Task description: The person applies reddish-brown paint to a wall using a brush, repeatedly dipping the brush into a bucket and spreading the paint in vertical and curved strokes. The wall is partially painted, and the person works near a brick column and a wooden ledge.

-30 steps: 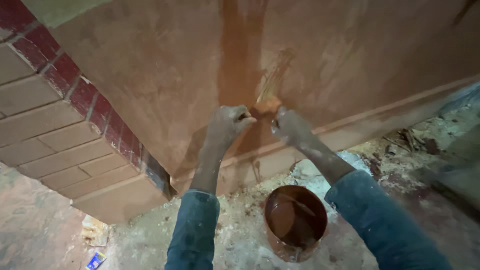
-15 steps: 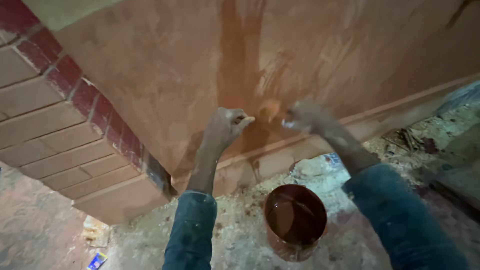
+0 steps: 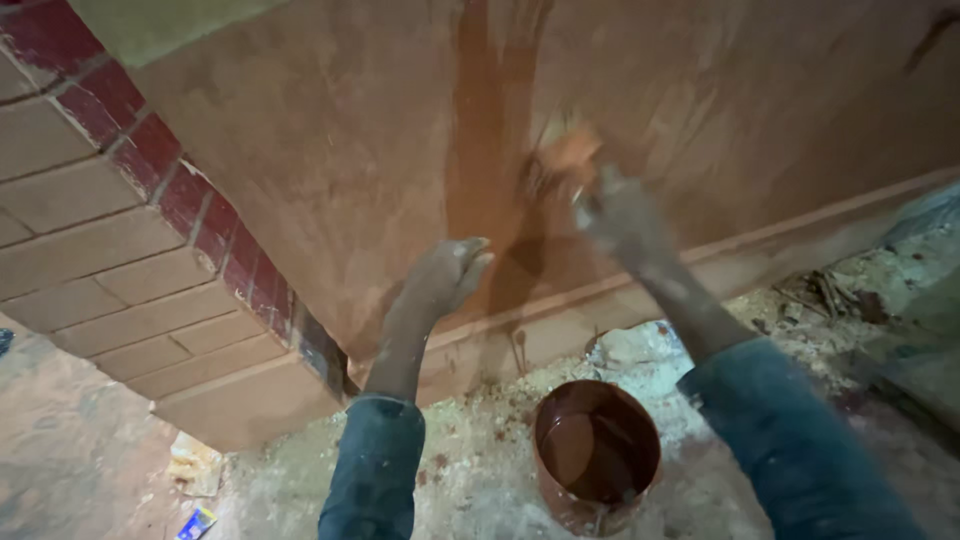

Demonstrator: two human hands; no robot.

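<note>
At lower centre-left of the frame, the left hand (image 3: 445, 280) hangs loosely curled and empty just off the wall (image 3: 330, 170), its grip closed on nothing. At upper centre, the right hand (image 3: 615, 215) has its grip clamped on a small wet pad (image 3: 565, 155), blurred but apparently soft, pressed flat against the wall; judged light, limp and slippery with stain, it is best gripped bunched from behind. At lower centre, 1 open bucket (image 3: 597, 455) of brown liquid stands on the floor (image 3: 470, 480).
</note>
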